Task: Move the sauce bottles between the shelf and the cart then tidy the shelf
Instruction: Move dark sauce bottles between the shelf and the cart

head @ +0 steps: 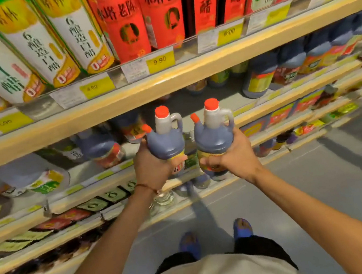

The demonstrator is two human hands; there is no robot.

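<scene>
I hold two dark sauce bottles with red caps and grey handles upright, side by side, in front of the shelf. My left hand (154, 166) grips the left bottle (166, 139) around its lower body. My right hand (232, 157) grips the right bottle (213, 134) the same way. Both bottles hover just outside the middle shelf (194, 109), whose centre has a bare grey patch. Similar dark bottles (260, 75) stand on that shelf to the right, and one (101, 146) to the left. No cart is in view.
The upper shelf holds tall white-and-green vinegar bottles (44, 47) and red-labelled bottles (125, 20) above a rail of yellow price tags (160, 61). Lower shelves (91, 204) carry smaller goods. Grey floor (323, 186) spreads to the right, with a person's foot at its far right edge.
</scene>
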